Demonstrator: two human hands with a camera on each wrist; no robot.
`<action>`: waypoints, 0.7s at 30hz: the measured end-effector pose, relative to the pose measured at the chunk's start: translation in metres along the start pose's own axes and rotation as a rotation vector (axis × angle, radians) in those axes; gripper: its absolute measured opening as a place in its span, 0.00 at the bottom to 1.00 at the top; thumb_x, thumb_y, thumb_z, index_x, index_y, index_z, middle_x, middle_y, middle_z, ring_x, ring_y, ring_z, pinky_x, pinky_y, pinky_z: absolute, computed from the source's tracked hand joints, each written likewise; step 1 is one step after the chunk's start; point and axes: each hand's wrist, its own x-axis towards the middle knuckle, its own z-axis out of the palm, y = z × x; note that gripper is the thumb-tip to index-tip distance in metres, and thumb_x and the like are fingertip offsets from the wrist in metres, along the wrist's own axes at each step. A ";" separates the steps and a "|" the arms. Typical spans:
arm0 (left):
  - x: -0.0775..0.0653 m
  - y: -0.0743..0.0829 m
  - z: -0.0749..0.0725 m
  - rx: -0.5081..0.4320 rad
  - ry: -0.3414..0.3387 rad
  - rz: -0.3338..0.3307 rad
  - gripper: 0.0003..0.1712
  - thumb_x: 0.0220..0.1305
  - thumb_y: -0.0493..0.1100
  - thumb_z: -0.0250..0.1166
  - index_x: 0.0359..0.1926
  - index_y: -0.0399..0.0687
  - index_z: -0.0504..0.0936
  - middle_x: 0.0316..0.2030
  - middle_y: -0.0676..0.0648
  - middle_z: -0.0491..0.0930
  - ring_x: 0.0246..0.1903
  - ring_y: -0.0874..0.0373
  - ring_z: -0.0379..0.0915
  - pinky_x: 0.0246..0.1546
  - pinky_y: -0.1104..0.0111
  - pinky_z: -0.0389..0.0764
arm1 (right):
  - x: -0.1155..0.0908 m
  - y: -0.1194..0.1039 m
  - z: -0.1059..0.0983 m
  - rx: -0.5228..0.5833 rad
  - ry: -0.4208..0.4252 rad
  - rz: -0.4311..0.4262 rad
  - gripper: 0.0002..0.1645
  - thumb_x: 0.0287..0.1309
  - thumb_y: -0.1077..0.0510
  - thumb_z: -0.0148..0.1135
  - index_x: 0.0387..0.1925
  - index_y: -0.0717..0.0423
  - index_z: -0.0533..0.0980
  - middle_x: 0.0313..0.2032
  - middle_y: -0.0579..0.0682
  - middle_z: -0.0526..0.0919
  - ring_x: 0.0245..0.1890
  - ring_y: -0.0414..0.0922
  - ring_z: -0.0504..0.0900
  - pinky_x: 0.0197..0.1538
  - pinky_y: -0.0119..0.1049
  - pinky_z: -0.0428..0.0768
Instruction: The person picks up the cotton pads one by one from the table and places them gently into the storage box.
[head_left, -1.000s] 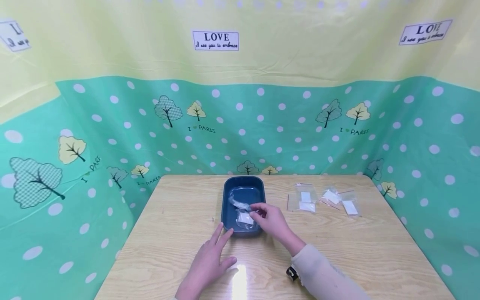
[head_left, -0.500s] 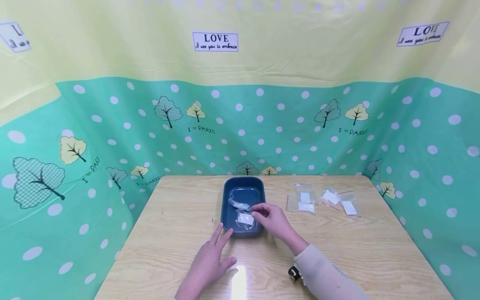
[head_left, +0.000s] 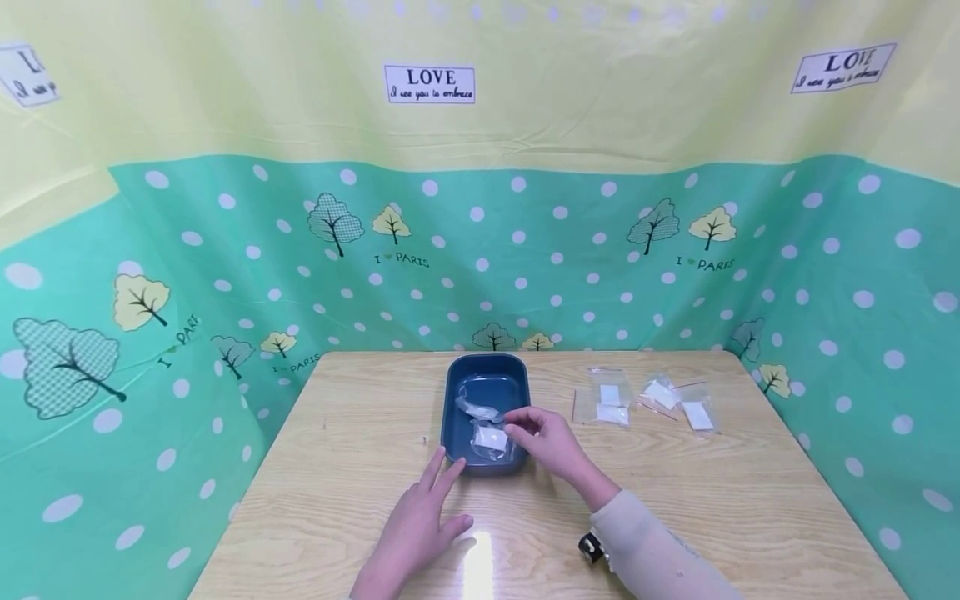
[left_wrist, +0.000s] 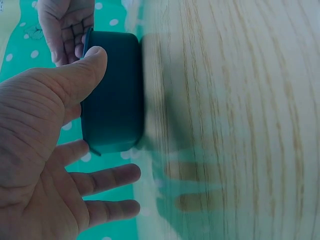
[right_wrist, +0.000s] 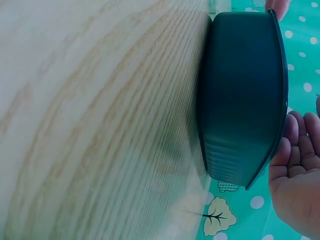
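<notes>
A dark blue rectangular tray stands at the middle of the table. Two clear plastic bags lie in it: a rumpled one and, nearer the front, a bag with a white piece inside. My left hand is spread at the tray's front left corner, its fingertips at the rim. In the left wrist view its thumb lies against the tray's wall. My right hand hovers over the tray's right rim, fingers loosely bent, thumb and forefinger apart beside the bags. The right wrist view hides those fingertips behind the rim.
To the right of the tray lie several clear zip bags holding white pieces, among them a left pair, a middle bag and a right one. A small black object is by the right sleeve. Polka-dot cloth hangs behind the table.
My right hand has drawn slightly to the right, away from the bags in the tray. The left hand, the tray and the bags have stayed in place.
</notes>
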 end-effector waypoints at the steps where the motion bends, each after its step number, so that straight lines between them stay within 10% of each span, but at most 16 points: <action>1: 0.000 0.000 0.000 0.000 0.000 0.000 0.50 0.64 0.57 0.77 0.82 0.56 0.66 0.84 0.36 0.55 0.60 0.25 0.79 0.58 0.33 0.83 | 0.000 0.000 0.000 0.004 0.001 -0.001 0.18 0.73 0.51 0.68 0.58 0.54 0.85 0.49 0.46 0.90 0.46 0.43 0.84 0.47 0.30 0.86; 21: -0.001 0.001 0.001 -0.001 0.014 0.007 0.50 0.63 0.56 0.78 0.81 0.54 0.67 0.84 0.36 0.56 0.59 0.25 0.80 0.57 0.33 0.83 | -0.002 -0.001 0.000 0.002 0.020 -0.007 0.16 0.73 0.53 0.68 0.56 0.54 0.86 0.47 0.45 0.91 0.44 0.43 0.82 0.45 0.29 0.84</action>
